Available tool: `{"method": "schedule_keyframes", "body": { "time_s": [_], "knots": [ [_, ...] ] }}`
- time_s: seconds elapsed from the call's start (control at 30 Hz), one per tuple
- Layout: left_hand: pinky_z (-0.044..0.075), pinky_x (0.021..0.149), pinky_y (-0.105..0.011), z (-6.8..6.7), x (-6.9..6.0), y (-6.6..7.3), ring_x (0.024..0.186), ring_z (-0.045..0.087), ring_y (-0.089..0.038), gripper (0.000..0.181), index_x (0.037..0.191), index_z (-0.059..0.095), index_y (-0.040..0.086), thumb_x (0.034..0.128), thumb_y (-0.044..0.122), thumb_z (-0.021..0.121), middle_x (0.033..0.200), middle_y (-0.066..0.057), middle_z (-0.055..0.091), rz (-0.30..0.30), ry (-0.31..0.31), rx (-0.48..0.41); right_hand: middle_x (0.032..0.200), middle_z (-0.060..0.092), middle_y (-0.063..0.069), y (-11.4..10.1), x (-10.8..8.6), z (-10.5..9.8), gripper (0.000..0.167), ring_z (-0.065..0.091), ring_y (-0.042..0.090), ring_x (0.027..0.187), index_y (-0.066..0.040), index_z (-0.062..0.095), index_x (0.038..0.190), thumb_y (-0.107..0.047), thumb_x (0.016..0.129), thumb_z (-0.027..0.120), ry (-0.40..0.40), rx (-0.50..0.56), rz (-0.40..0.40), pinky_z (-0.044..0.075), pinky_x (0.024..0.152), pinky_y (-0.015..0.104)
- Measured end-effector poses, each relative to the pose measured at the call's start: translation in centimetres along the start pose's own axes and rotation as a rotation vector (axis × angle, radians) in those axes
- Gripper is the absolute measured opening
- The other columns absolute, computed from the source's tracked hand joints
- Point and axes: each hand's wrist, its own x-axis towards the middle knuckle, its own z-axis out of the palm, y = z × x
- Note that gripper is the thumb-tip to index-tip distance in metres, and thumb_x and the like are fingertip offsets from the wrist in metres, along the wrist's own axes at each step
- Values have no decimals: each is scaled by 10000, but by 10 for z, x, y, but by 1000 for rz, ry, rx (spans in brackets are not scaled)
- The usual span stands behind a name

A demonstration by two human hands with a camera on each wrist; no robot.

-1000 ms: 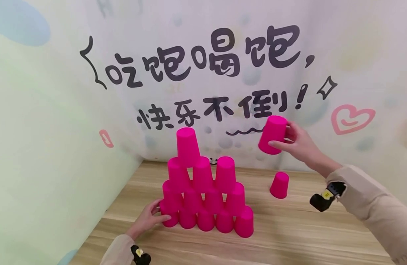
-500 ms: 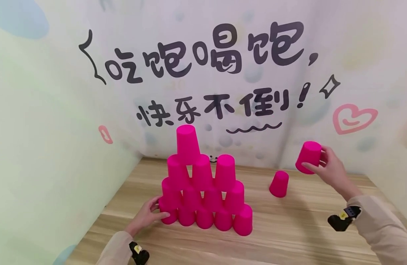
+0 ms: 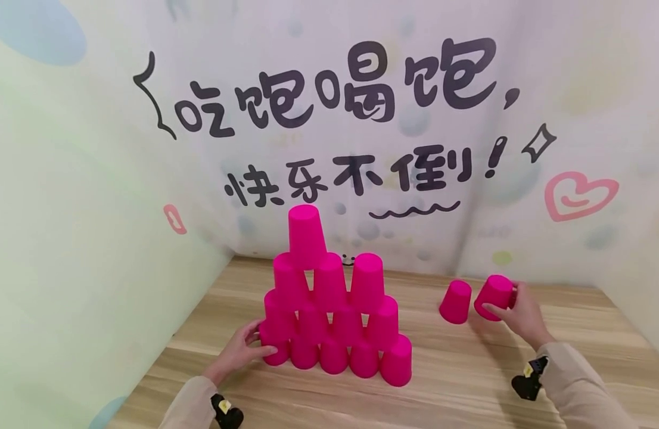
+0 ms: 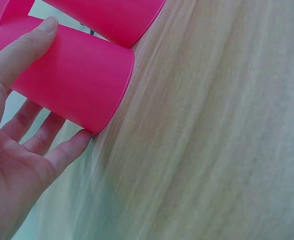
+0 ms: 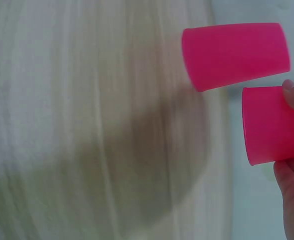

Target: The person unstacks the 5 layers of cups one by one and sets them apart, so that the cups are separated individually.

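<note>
Upside-down pink cups form a pyramid on the table. Its bottom row has several cups, and a single cup [image 3: 307, 237] sits on top, towards the left side. My left hand [image 3: 243, 350] holds the bottom-left cup [image 4: 72, 75], thumb on its near side and fingers around the far side. At the right, my right hand [image 3: 524, 313] grips another upside-down pink cup [image 3: 494, 297] between thumb and fingers, slightly tilted. Beside it stands a loose pink cup [image 3: 456, 302], with a small gap between them. Whether the held cup touches the table cannot be told.
The wood-grain table [image 3: 458, 381] ends at a white printed backdrop [image 3: 329, 131] with large black characters. A pale green wall [image 3: 67, 238] borders the left side. Dark wrist-worn devices [image 3: 529, 381] sit at both cuffs.
My right hand has carried its cup away from the pyramid, to the right and down beside the loose cup. My left hand and the pyramid stay as they were.
</note>
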Motion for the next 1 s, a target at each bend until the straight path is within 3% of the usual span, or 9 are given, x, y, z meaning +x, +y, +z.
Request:
{"method": "schedule_keyframes", "body": {
  "time_s": [0.23, 0.53, 1.0],
  "knots": [
    [459, 830, -327, 0, 1, 0, 1001, 533, -273, 541, 1202, 441, -60, 747, 75, 701, 1116, -175, 520, 15, -1, 15, 1030, 444, 361, 13, -8, 13, 750, 501, 465, 885, 140, 221, 1197, -215, 753, 709, -76, 7, 154, 461, 736, 493],
    [459, 824, -281, -1, 0, 0, 1014, 524, -284, 547, 1210, 436, -58, 750, 82, 699, 1123, -176, 517, 4, -5, 15, 1077, 416, 353, 21, -17, 25, 742, 491, 457, 912, 118, 181, 1218, -237, 790, 672, -114, 45, 192, 464, 756, 496],
    [459, 811, -269, -1, 0, -1, 1000, 527, -282, 561, 1224, 429, -53, 751, 84, 699, 1135, -187, 513, -2, -3, 11, 1130, 364, 373, 17, -11, 28, 793, 437, 497, 980, 120, 124, 1261, -238, 799, 661, -152, 80, 249, 420, 813, 534]
  ]
}}
